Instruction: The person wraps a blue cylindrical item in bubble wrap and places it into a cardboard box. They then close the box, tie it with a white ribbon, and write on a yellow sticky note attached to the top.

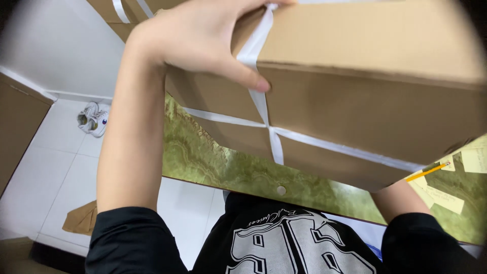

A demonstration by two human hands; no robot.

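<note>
A large brown cardboard box point(375, 86) bound with white straps fills the upper right, tilted above a green marble-patterned table point(213, 162). My left hand point(203, 38) lies on the box's upper edge, thumb pressed on the vertical white strap point(261, 101) where it bends over the edge. My right hand is hidden behind the box; only the right forearm point(401, 200) shows below it. The straps cross on the box's front face point(271, 129).
A yellow pencil point(426, 172) and several pale yellow paper notes point(446, 198) lie on the table at right. White shoes point(93, 119) sit on the white tiled floor at left. Another cardboard box point(18, 127) stands at far left, brown paper point(81, 218) below it.
</note>
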